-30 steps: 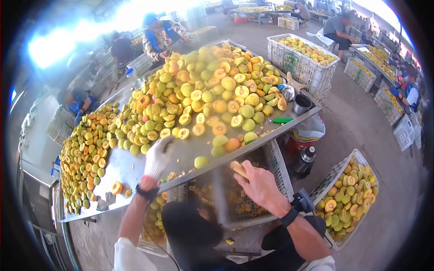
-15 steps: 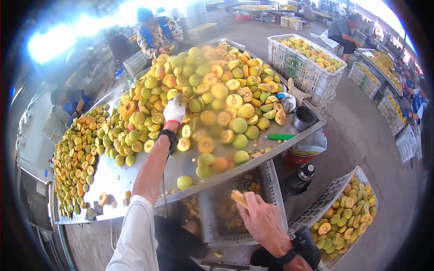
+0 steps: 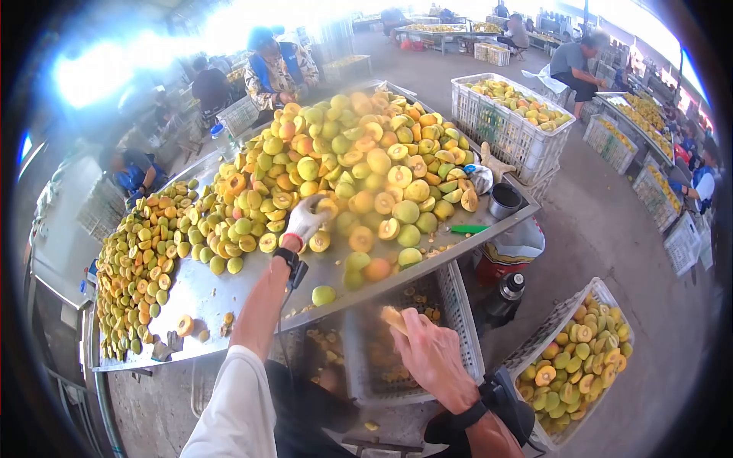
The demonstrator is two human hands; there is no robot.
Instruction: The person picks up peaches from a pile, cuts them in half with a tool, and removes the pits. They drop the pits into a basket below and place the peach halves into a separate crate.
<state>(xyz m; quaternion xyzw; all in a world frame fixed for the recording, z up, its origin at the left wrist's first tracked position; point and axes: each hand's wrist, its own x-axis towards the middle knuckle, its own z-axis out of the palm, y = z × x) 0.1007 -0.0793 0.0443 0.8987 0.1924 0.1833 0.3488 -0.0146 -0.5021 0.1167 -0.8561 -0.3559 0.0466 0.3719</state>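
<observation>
My left hand (image 3: 305, 217), in a white glove with a red cuff, is at the near side of a large heap of yellow-green peach halves (image 3: 305, 168). Its fingers are closed on one peach half (image 3: 327, 208) with orange flesh. My bare right hand (image 3: 429, 349) is over a grey crate (image 3: 462, 328) below the table edge. It grips a tool with a pale, wood-coloured handle (image 3: 393, 319); the tool's working end cannot be made out. The heap rests on a metal table (image 3: 259, 294), with a few loose fruits near its front edge.
A green-handled knife (image 3: 468, 228) and a dark metal cup (image 3: 505, 200) are at the table's right end. A black flask (image 3: 508, 294) stands below. White crates of fruit (image 3: 569, 122) (image 3: 599, 286) stand to the right. A co-worker (image 3: 279, 69) sits across the table.
My left hand has moved back toward me and slightly right, away from the middle of the heap. My right hand stays nearly where it was, still gripping the tool. The view has shifted slightly.
</observation>
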